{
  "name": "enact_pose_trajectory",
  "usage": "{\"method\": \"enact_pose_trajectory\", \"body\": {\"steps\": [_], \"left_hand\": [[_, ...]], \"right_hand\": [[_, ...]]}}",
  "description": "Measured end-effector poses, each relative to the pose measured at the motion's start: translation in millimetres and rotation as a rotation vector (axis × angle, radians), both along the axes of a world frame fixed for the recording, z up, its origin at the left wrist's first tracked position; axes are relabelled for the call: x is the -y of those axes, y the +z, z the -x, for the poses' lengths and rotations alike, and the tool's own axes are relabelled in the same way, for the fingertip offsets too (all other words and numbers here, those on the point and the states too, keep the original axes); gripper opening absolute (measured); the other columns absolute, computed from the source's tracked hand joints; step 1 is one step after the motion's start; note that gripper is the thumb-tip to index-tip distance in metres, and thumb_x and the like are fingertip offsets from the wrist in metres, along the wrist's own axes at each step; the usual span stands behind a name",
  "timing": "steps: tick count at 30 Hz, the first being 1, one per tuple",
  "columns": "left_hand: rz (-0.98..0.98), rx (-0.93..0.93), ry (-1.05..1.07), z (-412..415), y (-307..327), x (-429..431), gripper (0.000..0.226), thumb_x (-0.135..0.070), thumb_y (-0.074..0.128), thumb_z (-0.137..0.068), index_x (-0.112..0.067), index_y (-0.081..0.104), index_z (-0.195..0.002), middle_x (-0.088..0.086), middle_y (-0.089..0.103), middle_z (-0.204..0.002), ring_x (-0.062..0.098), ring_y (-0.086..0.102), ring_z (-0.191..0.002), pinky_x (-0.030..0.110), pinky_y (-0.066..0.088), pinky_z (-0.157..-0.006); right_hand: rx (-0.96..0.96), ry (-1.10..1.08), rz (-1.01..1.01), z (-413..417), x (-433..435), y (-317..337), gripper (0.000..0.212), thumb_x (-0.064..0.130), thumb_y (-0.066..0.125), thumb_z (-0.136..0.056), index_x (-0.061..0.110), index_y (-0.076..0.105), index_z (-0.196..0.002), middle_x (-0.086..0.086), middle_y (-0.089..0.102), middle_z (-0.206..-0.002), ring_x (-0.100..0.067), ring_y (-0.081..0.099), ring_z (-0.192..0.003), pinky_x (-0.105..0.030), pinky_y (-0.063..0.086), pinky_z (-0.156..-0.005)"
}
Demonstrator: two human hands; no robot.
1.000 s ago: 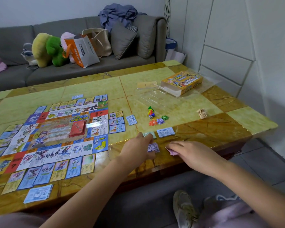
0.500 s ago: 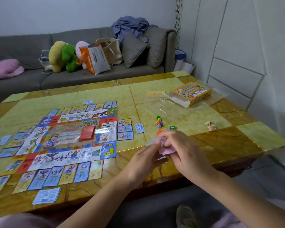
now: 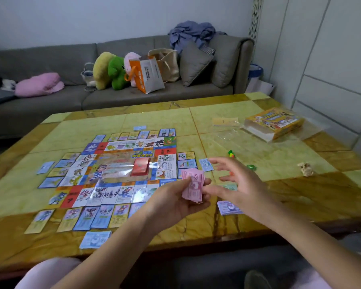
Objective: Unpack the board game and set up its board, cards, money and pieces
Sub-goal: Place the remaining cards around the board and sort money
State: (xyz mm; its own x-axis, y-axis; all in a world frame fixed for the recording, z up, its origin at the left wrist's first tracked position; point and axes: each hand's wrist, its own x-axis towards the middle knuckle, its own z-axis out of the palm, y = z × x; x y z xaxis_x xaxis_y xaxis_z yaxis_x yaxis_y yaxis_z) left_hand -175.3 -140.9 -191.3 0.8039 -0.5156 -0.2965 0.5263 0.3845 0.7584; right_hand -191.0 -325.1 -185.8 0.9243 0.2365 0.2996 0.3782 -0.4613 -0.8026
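Observation:
The game board (image 3: 121, 174) lies flat on the table, ringed by several property cards, with a red card deck (image 3: 140, 166) at its centre. My left hand (image 3: 175, 199) grips a stack of pink play money (image 3: 193, 185) above the board's near right corner. My right hand (image 3: 236, 184) hovers just right of the stack, fingers spread, its thumb touching the notes. A purple money pile (image 3: 228, 207) and a greenish one (image 3: 229, 187) lie on the table under my right hand. Small coloured game pieces (image 3: 231, 154) sit behind it. A blue money stack (image 3: 95, 238) rests near the front edge.
The yellow game box (image 3: 274, 122) sits on clear plastic wrap (image 3: 233, 135) at the far right. A crumpled paper scrap (image 3: 305, 168) lies right of the pieces. The table (image 3: 300, 197) ends just in front of me. A grey sofa (image 3: 50, 105) with bags and plush toys stands behind.
Both hands lifted from the table's front edge with the pink notes. The notes passed into my left hand, and my right hand has opened and drawn slightly away.

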Motion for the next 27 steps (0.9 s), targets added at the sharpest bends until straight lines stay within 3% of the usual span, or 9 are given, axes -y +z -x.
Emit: {"method": "enact_pose_trajectory", "body": {"steps": [2, 6, 10, 14, 17, 19, 23, 27], "left_hand": [[-0.089, -0.002, -0.031, -3.6, -1.4, -8.3, 0.038, -0.026, 0.037, -0.096, -0.002, 0.067, -0.1, 0.008, 0.066, -0.078, 0.019, 0.065, -0.07, 0.031, 0.056, -0.066], [-0.259, 0.046, -0.046, -6.6, -1.4, -16.2, 0.028, -0.017, 0.038, -0.099, -0.003, 0.062, -0.097, 0.007, 0.068, -0.076, 0.019, 0.068, -0.07, 0.03, 0.052, -0.065], [-0.385, 0.141, -0.077, -10.9, -5.1, -23.7, 0.024, -0.013, 0.041, -0.1, -0.001, 0.061, -0.095, 0.009, 0.069, -0.081, 0.017, 0.067, -0.077, 0.031, 0.052, -0.072], [-0.413, 0.151, -0.147, -17.6, -11.1, -28.3, 0.026, -0.018, 0.04, -0.101, -0.004, 0.062, -0.106, 0.017, 0.064, -0.105, 0.022, 0.063, -0.094, 0.038, 0.049, -0.092], [-0.408, 0.131, -0.165, -22.8, -18.2, -31.2, 0.034, -0.024, 0.039, -0.101, -0.002, 0.061, -0.114, 0.021, 0.063, -0.109, 0.025, 0.059, -0.095, 0.039, 0.048, -0.092], [-0.388, 0.115, -0.142, -23.1, -21.3, -33.2, 0.033, -0.024, 0.038, -0.102, -0.002, 0.063, -0.107, 0.013, 0.066, -0.092, 0.02, 0.062, -0.082, 0.034, 0.052, -0.083], [-0.451, 0.194, -0.138, -21.0, -25.4, -40.3, 0.021, -0.016, 0.049, -0.098, -0.004, 0.066, -0.092, 0.006, 0.068, -0.079, 0.015, 0.067, -0.07, 0.029, 0.057, -0.075], [-0.519, 0.271, -0.089, -21.0, -28.5, -44.8, 0.015, -0.012, 0.06, -0.091, -0.001, 0.07, -0.092, 0.007, 0.073, -0.081, 0.016, 0.069, -0.072, 0.028, 0.058, -0.077]], "right_hand": [[0.016, 0.074, 0.212, -3.9, -9.2, -3.9, 0.076, 0.053, 0.076, -0.067, 0.05, 0.037, -0.131, 0.033, 0.04, -0.13, 0.015, 0.037, -0.121, -0.007, 0.032, -0.097], [0.18, 0.15, 0.457, -12.3, -30.1, -13.8, 0.083, 0.052, 0.076, -0.068, 0.042, 0.033, -0.139, 0.027, 0.036, -0.132, 0.012, 0.028, -0.125, -0.002, 0.02, -0.098], [0.214, 0.161, 0.518, -20.4, -39.7, -20.1, 0.087, 0.049, 0.076, -0.071, 0.036, 0.03, -0.144, 0.015, 0.035, -0.144, 0.0, 0.032, -0.132, -0.014, 0.029, -0.103], [0.205, 0.154, 0.555, -25.6, -44.8, -21.8, 0.079, 0.047, 0.075, -0.073, 0.034, 0.037, -0.142, 0.015, 0.044, -0.136, -0.004, 0.047, -0.12, -0.019, 0.042, -0.096], [0.151, 0.141, 0.515, -30.1, -47.8, -20.8, 0.075, 0.045, 0.076, -0.072, 0.035, 0.042, -0.138, 0.021, 0.045, -0.126, 0.003, 0.049, -0.108, -0.007, 0.037, -0.087], [0.056, 0.126, 0.423, -30.6, -48.8, -18.3, 0.073, 0.048, 0.077, -0.069, 0.038, 0.045, -0.134, 0.028, 0.046, -0.121, 0.009, 0.047, -0.107, 0.0, 0.033, -0.085], [-0.154, 0.028, 0.099, -36.7, -52.9, -16.9, 0.042, 0.034, 0.079, -0.073, 0.033, 0.065, -0.113, 0.017, 0.067, -0.097, 0.005, 0.061, -0.093, -0.014, 0.049, -0.083], [-0.217, -0.044, 0.095, -43.9, -56.5, -17.3, 0.014, 0.024, 0.082, -0.071, 0.024, 0.074, -0.081, 0.01, 0.072, -0.074, -0.003, 0.066, -0.069, -0.018, 0.052, -0.066]]}}
